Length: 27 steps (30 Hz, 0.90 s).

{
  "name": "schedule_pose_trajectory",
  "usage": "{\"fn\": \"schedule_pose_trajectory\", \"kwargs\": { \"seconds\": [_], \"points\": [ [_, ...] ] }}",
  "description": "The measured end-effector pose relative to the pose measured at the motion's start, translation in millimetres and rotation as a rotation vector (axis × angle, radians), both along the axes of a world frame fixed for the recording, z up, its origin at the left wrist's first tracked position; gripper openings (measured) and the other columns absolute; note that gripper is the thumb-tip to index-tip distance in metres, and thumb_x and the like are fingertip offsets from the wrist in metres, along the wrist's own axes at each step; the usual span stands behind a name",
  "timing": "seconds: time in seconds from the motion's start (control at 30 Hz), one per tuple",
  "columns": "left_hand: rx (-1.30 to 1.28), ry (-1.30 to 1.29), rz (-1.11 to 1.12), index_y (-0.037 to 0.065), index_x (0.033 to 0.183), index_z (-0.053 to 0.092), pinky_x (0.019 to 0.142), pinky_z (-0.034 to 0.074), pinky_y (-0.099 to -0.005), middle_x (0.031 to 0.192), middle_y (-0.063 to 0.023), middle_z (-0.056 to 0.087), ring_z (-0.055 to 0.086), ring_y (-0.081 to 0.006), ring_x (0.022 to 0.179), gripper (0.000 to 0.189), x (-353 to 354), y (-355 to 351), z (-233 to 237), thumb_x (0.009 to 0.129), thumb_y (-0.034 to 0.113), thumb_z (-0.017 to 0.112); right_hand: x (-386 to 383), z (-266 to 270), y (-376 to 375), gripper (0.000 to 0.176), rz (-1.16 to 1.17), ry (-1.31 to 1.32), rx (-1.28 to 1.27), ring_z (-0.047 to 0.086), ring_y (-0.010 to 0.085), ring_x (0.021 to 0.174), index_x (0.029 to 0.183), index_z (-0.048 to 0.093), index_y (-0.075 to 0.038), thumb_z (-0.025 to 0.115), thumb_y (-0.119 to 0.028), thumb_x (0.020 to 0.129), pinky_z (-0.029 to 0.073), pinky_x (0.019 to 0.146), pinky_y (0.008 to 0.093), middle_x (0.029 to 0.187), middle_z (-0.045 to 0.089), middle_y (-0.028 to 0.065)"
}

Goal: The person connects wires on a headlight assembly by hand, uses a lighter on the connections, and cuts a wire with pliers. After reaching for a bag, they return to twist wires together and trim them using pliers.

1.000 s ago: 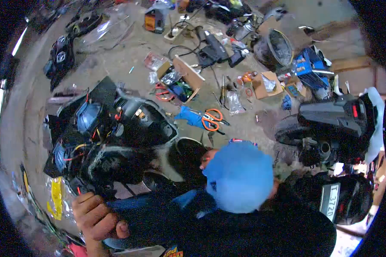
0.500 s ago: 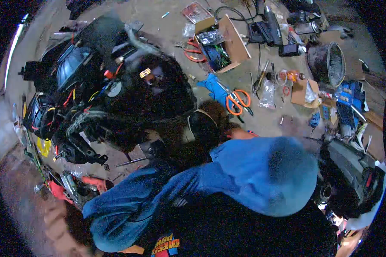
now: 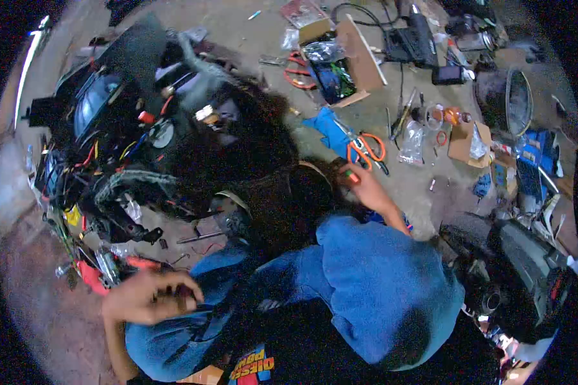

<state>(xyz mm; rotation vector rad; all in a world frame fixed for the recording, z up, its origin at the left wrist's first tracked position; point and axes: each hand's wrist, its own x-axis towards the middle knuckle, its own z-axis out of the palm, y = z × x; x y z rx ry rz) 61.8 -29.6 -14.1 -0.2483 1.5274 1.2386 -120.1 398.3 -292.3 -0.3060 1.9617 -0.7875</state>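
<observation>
Blurred by motion, my left hand (image 3: 151,298) hovers over my left knee with its fingers bent; whether it holds anything is unclear. Out past my right knee, my right hand (image 3: 364,187) has its fingers closed around a small item with red and green on it, mostly hidden. That hand is beside the dark, rounded edge of a motorcycle part (image 3: 311,183). In front of me lies the motorcycle's front section, with a headlight (image 3: 96,102), exposed coloured wires (image 3: 93,154) and a black bracket (image 3: 125,228).
Orange-handled pliers (image 3: 369,149) lie on a blue cloth (image 3: 327,131). Beyond them stands an open cardboard box (image 3: 366,61). A plastic bag (image 3: 412,144), a metal cylinder (image 3: 507,102) and a black body panel (image 3: 526,250) are on the right. Red-handled tools (image 3: 91,277) lie at left.
My left hand has risen into view over my left knee. My right hand, earlier mostly hidden behind my knee, now shows beside the dark part. The camera view has shifted slightly.
</observation>
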Motion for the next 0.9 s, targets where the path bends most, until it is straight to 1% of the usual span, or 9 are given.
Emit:
{"fn": "schedule_pose_trajectory", "kwargs": {
  "seconds": [0.07,0.17,0.23,0.33,0.47,0.57,0.67,0.7,0.9],
  "points": [
    [-0.036,0.014,0.120,0.009,0.111,0.069,0.074,0.053,-0.0331,0.093,-0.0092,0.072,0.068,-0.0157,0.081,0.018,11,-4,-28,0.096,0.020,0.068,-11,8,-13,0.031,-0.196,0.117,-0.116,0.055,0.0120,0.086,0.116,0.065,-0.003,0.064,-0.030,0.101,0.047,0.076,0.0302,0.092,0.062,0.0033],
    [-0.049,0.074,0.137,0.006,0.110,0.068,0.082,0.054,-0.0351,0.096,-0.0117,0.072,0.069,-0.0194,0.090,0.023,24,3,-82,0.098,0.025,0.065,-23,-24,-1,0.031,-0.219,0.297,0.056,0.055,0.0117,0.085,0.110,0.066,-0.002,0.057,-0.031,0.104,0.047,0.077,0.0298,0.092,0.063,0.0054],
    [-0.070,0.172,0.056,0.003,0.109,0.066,0.086,0.054,-0.0369,0.097,-0.0138,0.071,0.069,-0.0218,0.094,0.030,50,18,-130,0.099,0.030,0.062,-31,-15,-8,0.029,-0.162,0.399,0.027,0.063,0.0208,0.088,0.112,0.066,-0.001,0.059,-0.029,0.103,0.049,0.080,0.0341,0.096,0.067,0.0132],
    [-0.124,0.380,0.017,0.002,0.107,0.068,0.078,0.054,-0.0347,0.095,-0.0101,0.072,0.068,-0.0187,0.087,0.045,92,50,-205,0.103,0.044,0.054,-33,-21,-9,0.025,-0.026,0.599,-0.014,0.065,0.0355,0.102,0.114,0.067,-0.003,0.064,-0.023,0.098,0.049,0.090,0.0408,0.105,0.069,0.0197],
    [-0.212,0.498,0.012,0.002,0.106,0.069,0.075,0.052,-0.0333,0.092,-0.0083,0.072,0.067,-0.0172,0.084,0.048,112,82,-250,0.104,0.047,0.050,-26,-9,-22,0.026,0.006,0.570,-0.026,0.058,0.0368,0.116,0.116,0.067,-0.005,0.069,-0.015,0.093,0.043,0.103,0.0440,0.118,0.060,0.0184],
    [-0.239,0.407,0.131,0.003,0.105,0.070,0.073,0.051,-0.0323,0.091,-0.0069,0.071,0.065,-0.0160,0.081,0.051,129,85,-244,0.104,0.048,0.048,-23,-13,-12,0.037,-0.034,0.813,-0.029,0.056,0.0418,0.116,0.120,0.064,-0.002,0.068,0.000,0.083,0.045,0.102,0.0458,0.121,0.058,0.0217],
    [-0.271,0.239,0.381,0.003,0.104,0.072,0.070,0.050,-0.0312,0.089,-0.0055,0.070,0.064,-0.0149,0.079,0.054,153,81,-208,0.105,0.050,0.046,-23,-8,-1,0.046,-0.067,0.847,0.020,0.055,0.0441,0.117,0.125,0.059,-0.001,0.071,-0.003,0.081,0.044,0.104,0.0482,0.121,0.058,0.0229],
    [-0.291,0.179,0.506,0.004,0.104,0.072,0.070,0.049,-0.0309,0.088,-0.0050,0.070,0.063,-0.0145,0.078,0.055,161,81,-192,0.105,0.051,0.045,-30,15,-7,0.048,-0.036,0.663,0.106,0.056,0.0444,0.114,0.125,0.057,0.000,0.073,-0.005,0.080,0.046,0.102,0.0475,0.121,0.059,0.0240],
    [-0.559,0.180,1.365,0.005,0.102,0.074,0.065,0.047,-0.0288,0.085,-0.0022,0.069,0.061,-0.0122,0.073,0.061,207,96,-101,0.106,0.055,0.040,-51,37,-173,0.047,0.313,0.366,-0.364,0.057,0.0435,0.112,0.126,0.057,-0.001,0.072,-0.008,0.082,0.046,0.100,0.0472,0.119,0.060,0.0236]
  ]
}}
